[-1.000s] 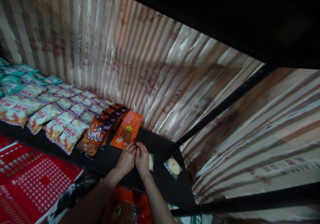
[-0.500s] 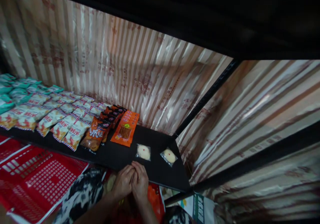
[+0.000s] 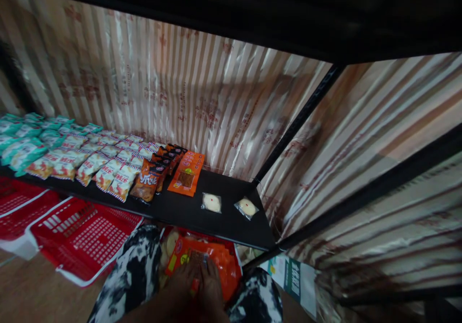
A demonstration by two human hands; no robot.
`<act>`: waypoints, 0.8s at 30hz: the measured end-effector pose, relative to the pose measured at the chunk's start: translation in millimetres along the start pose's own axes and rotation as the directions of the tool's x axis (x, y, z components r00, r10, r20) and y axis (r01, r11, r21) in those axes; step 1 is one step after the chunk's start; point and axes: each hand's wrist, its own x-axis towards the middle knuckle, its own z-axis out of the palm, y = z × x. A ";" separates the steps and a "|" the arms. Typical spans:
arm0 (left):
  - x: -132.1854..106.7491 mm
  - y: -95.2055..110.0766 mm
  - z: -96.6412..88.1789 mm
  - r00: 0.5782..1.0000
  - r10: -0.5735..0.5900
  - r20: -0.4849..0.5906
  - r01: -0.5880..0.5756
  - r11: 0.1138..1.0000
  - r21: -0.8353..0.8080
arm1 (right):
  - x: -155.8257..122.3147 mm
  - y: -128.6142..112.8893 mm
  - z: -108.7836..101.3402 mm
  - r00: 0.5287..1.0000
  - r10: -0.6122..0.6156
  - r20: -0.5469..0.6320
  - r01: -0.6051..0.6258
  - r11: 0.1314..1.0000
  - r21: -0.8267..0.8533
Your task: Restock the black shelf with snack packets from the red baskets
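Both hands are low in the head view, over a red basket (image 3: 238, 260) between my knees. My left hand (image 3: 185, 274) lies with stretched fingers on an orange snack packet (image 3: 183, 246). Close beside it, my right hand (image 3: 210, 277) reaches onto the same packet's lower part, fingers also stretched out. Neither has visibly lifted anything; the dim light blurs the fingertips. More orange packets overlap in the basket's right side, and pale round wrapped pieces (image 3: 172, 241) lie at its left. On the black shelf (image 3: 234, 229) above are two wrapped pale round cakes (image 3: 211, 202) and an orange packet (image 3: 187, 173).
White snack bags (image 3: 122, 178), brown-orange bags (image 3: 147, 181) and green bags (image 3: 27, 154) fill the shelf's left. Red baskets (image 3: 97, 236) stand below it. Black frame bars (image 3: 299, 125) cross at the right, before striped sheeting (image 3: 216, 96). A dark shelf hangs overhead.
My hands have moved down from the shelf's front edge, where they were together, into the basket of orange packets. The view has shifted, showing more of the baskets and floor.
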 end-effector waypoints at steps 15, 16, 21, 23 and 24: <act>-29.5 18.3 -36.9 0.996 -0.057 0.066 0.059 0.998 -0.032 | -14.0 -31.2 -34.6 0.942 0.056 0.331 -0.033 0.997 -0.073; -29.9 18.5 -37.1 0.996 -0.058 0.066 0.060 0.998 -0.029 | -13.7 -32.4 -36.0 0.940 0.064 0.336 -0.040 0.996 -0.079; -29.0 15.4 -33.6 0.997 -0.054 0.055 0.054 0.998 -0.016 | -10.4 -37.6 -39.9 0.926 0.111 0.361 -0.080 0.992 -0.099; -27.9 12.6 -30.1 0.998 -0.052 0.038 0.053 0.998 -0.027 | -10.2 -38.4 -40.1 0.928 0.087 0.363 -0.060 0.995 -0.085; -27.5 11.1 -28.1 0.998 -0.053 0.022 0.054 0.998 -0.029 | -10.6 -38.6 -39.9 0.932 0.068 0.356 -0.044 0.996 -0.076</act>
